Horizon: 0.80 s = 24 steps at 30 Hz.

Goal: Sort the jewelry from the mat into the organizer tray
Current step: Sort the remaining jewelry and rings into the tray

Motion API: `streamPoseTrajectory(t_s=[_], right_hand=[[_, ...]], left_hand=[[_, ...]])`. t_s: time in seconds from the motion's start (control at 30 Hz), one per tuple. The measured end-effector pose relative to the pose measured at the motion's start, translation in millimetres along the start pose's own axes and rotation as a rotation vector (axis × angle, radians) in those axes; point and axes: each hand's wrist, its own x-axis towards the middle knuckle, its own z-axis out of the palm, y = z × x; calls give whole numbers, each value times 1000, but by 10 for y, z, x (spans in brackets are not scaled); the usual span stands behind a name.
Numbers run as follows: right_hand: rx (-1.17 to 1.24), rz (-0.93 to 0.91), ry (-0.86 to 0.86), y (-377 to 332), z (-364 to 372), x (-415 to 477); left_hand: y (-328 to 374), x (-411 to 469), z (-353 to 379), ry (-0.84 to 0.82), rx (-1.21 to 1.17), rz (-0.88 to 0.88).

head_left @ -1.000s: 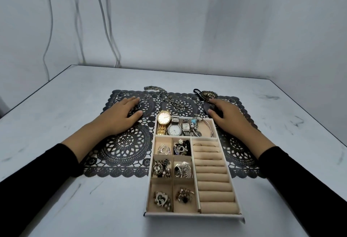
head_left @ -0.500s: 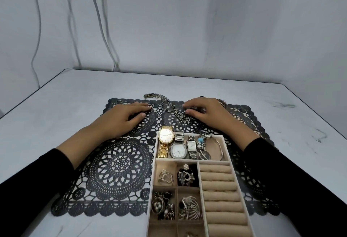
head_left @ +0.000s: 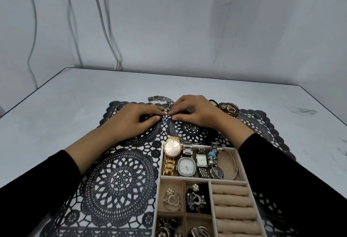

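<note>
My hands have closed in together since a moment ago — left hand [head_left: 135, 119] and right hand [head_left: 196, 112] both pinch the chain [head_left: 156, 98] at the far edge of the mat [head_left: 120, 178], beyond the organizer tray [head_left: 158, 195].

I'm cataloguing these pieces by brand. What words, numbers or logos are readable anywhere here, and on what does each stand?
No text can be read.
Gold watch: dial marks too small to read.
Silver watch: dial blurred, nothing legible.
Rectangular watch: dial too small to read.
Tray, mat, chain: no lettering shows.
</note>
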Motion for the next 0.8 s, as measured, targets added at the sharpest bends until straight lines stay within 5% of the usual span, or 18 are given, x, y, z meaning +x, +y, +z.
streamPoseTrajectory(t_s=[0.8], right_hand=[[-127, -21, -12, -30, 54, 28]], left_hand=[[75, 16, 63, 75, -9, -78]])
